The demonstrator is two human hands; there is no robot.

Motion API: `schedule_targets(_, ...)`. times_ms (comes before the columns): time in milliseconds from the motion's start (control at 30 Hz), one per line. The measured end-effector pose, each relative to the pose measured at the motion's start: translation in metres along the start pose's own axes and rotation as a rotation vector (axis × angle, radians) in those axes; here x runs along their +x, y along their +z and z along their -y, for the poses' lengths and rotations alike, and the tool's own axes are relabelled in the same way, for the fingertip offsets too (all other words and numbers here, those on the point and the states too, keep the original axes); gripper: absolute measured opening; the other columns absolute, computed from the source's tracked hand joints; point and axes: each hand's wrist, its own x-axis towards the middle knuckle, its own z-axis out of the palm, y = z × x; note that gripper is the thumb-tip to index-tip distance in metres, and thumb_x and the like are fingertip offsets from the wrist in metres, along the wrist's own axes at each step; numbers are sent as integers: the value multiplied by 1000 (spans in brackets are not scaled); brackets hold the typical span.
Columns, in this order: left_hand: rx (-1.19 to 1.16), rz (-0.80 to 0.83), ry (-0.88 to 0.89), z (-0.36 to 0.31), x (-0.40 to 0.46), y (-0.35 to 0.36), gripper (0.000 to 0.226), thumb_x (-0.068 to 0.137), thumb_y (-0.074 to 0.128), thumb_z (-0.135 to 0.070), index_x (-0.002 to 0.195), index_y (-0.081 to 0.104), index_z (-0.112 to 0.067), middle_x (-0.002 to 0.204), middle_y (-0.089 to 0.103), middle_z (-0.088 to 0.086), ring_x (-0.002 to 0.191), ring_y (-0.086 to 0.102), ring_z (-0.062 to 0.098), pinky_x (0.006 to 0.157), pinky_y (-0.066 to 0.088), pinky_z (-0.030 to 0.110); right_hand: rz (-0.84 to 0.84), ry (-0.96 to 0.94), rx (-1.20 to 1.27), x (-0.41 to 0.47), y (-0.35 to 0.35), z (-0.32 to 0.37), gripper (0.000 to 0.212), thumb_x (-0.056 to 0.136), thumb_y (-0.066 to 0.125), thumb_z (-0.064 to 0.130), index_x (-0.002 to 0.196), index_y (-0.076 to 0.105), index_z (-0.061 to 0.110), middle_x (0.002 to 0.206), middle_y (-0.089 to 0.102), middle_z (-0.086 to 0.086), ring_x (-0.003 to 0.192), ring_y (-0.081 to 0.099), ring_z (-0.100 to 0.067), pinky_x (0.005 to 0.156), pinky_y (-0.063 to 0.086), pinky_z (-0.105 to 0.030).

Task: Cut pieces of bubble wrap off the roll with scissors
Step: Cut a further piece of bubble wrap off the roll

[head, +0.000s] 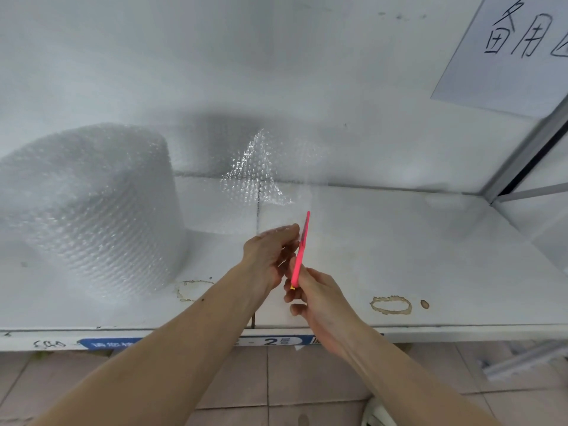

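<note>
A big roll of bubble wrap [89, 207] stands upright on the left of the white shelf [415, 256]. A loose sheet of bubble wrap [258, 173] runs from it to the right, rising in a crumpled peak at the shelf's back. My left hand [267, 256] pinches the sheet's near edge between thumb and fingers. Just to its right, my right hand [313, 296] grips pink scissors [300, 250]. Their blades point away from me along the sheet's edge and look nearly closed.
Brown ring stains [391, 304] mark the shelf near its front edge. A paper sign with handwriting [510, 50] hangs on the wall at the upper right. A metal frame post [522, 155] bounds the shelf on the right. Tiled floor [276, 379] lies below.
</note>
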Motion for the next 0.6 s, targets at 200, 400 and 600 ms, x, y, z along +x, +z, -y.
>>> schedule_targets(200, -15, 15, 0, 0, 1, -1, 13, 75, 77, 2, 85, 70, -3, 70, 67, 9, 59, 61, 18, 71, 53, 33, -8, -14, 28, 2, -2, 2, 38, 96, 53, 43, 90, 64, 7, 75, 55, -3, 67, 52, -15, 58, 41, -26)
schedule_targets(400, -83, 16, -83, -2, 4, 0, 21, 66, 86, -13, 72, 68, -7, 65, 64, 6, 56, 59, 18, 64, 51, 31, -6, -17, 0, 1, 0, 1, 39, 96, 52, 44, 89, 64, 8, 76, 55, -3, 69, 51, -16, 60, 42, -26)
schedule_targets(600, -170, 23, -103, -4, 8, 0, 17, 75, 81, -13, 76, 66, -5, 57, 63, 4, 52, 53, 13, 71, 48, 27, 7, -10, -27, -1, 3, -2, 40, 95, 53, 47, 87, 63, 9, 77, 54, -4, 69, 51, -15, 59, 41, -26)
